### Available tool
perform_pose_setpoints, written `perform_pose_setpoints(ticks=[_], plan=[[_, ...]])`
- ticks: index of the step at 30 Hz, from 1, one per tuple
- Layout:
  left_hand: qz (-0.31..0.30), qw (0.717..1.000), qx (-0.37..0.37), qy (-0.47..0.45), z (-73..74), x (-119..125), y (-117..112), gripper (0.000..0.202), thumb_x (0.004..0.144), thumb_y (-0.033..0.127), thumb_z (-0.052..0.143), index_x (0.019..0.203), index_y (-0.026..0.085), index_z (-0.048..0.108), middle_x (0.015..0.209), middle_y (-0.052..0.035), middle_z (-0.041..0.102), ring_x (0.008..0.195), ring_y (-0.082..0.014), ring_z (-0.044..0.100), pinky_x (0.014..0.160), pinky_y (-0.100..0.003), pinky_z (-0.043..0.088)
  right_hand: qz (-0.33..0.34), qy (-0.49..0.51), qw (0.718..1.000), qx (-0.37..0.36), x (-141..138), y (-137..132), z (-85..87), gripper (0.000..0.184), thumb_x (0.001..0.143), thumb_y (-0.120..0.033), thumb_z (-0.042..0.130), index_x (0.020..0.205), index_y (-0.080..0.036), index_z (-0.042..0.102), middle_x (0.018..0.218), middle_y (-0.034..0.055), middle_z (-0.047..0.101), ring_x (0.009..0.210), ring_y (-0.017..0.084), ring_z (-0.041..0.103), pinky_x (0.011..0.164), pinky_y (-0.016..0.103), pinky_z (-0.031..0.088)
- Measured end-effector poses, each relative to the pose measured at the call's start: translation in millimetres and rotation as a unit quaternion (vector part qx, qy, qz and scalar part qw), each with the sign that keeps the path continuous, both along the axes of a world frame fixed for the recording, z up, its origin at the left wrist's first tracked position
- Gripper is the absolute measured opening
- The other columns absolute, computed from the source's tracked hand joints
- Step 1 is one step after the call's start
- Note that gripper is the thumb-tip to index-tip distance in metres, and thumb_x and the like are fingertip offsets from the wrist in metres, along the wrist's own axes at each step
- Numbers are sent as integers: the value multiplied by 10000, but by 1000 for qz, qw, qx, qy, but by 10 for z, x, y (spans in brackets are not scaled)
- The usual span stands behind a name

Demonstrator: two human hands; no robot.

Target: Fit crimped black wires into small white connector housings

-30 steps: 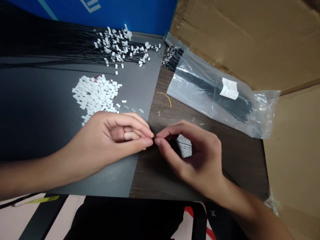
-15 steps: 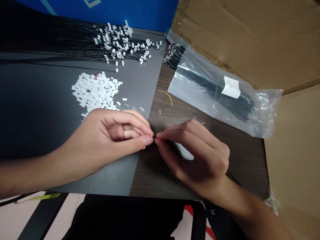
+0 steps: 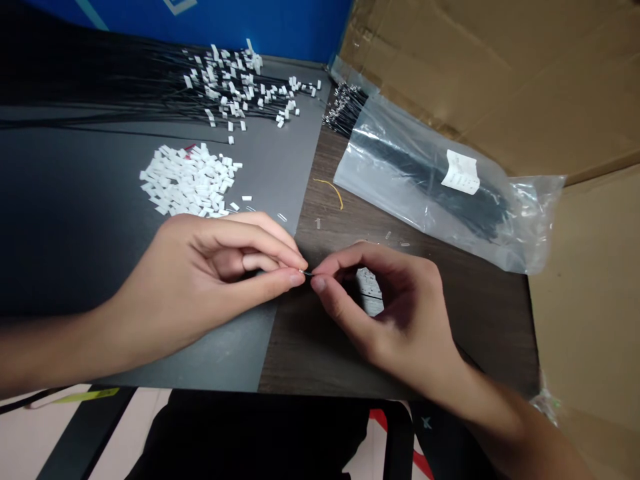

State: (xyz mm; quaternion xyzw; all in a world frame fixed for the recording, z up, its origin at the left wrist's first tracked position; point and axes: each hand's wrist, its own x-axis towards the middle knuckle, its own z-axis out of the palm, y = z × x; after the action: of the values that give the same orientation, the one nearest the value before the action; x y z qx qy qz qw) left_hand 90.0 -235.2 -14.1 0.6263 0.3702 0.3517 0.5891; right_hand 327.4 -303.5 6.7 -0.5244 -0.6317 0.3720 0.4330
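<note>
"What's in the grips?"

"Both are narrow pinches. The left grip [image 3: 213,273] closes on the pale tip of a thin black wire [image 3: 308,273], and the right grip [image 3: 395,313] closes on the same wire from the other side. The two pinches almost touch."

"Which way does it point?"

"Its short visible length lies nearly level, left to right, with the pale tip toward the left grip. Just one wire shows there, above the seam where a dark grey mat [image 3: 220,353] meets a wooden table [image 3: 320,353]."

"And around the hands?"

"Inside the curve of the right grip there's a white piece [image 3: 370,293], partly hidden, so I can't tell what it is. To the far left of the hands lies a heap of white plastic connector housings [image 3: 187,180], too many to count. Farther off, a spread of long black wires [image 3: 225,87] carries more of them."

"Anything on the right?"

"One clear plastic bag [image 3: 415,180] of black wires, with one white label [image 3: 460,172]. Nearer the hands lie one yellow wire [image 3: 330,192] and a few tiny clear pieces [image 3: 317,223]. Brown cardboard [image 3: 500,80] stands beyond."
</note>
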Motion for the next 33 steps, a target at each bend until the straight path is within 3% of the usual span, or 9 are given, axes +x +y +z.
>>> perform_pose_setpoints(ticks=[11,20,27,30,33], plan=[[-8,999,-39,13,1,9,24,116,919,231,1056,908,345,1038,1023,-9,944,828,-161,897,752,-133,713,-2,-46,997,68,9,-36,-54,155,1059,-65,874,1007,-211,876,957,-11,920,859,146,854,849,285,678],[-17,1000,-6,2,10,11,9,150,954,201,1009,900,337,1042,1001,-26,947,848,-154,902,748,-146,704,2,-29,999,41,-14,-42,-36,130,1060,-86,880,1012,-207,884,956,-14,920,856,136,843,845,261,679],[-54,997,-48,-27,39,-12,42,241,1019,120,985,1023,347,1065,1091,-12,979,948,-147,927,898,-153,765,6,78,992,-103,20,28,58,168,1046,-167,995,942,-209,870,879,1,898,790,159,814,727,252,640],[-41,997,-61,-18,7,-16,54,148,1002,209,1062,999,358,1064,1093,-9,986,982,-167,961,918,-128,767,24,108,978,-175,49,71,59,252,1055,-338,1058,931,-215,876,856,16,871,770,174,763,705,273,612],[-24,997,-79,-5,-23,-16,47,81,967,339,1139,981,367,1065,1123,-29,995,1017,-229,989,937,-177,807,37,119,971,-206,63,92,49,315,1055,-445,1069,945,-223,875,906,31,890,824,193,785,754,291,635]])
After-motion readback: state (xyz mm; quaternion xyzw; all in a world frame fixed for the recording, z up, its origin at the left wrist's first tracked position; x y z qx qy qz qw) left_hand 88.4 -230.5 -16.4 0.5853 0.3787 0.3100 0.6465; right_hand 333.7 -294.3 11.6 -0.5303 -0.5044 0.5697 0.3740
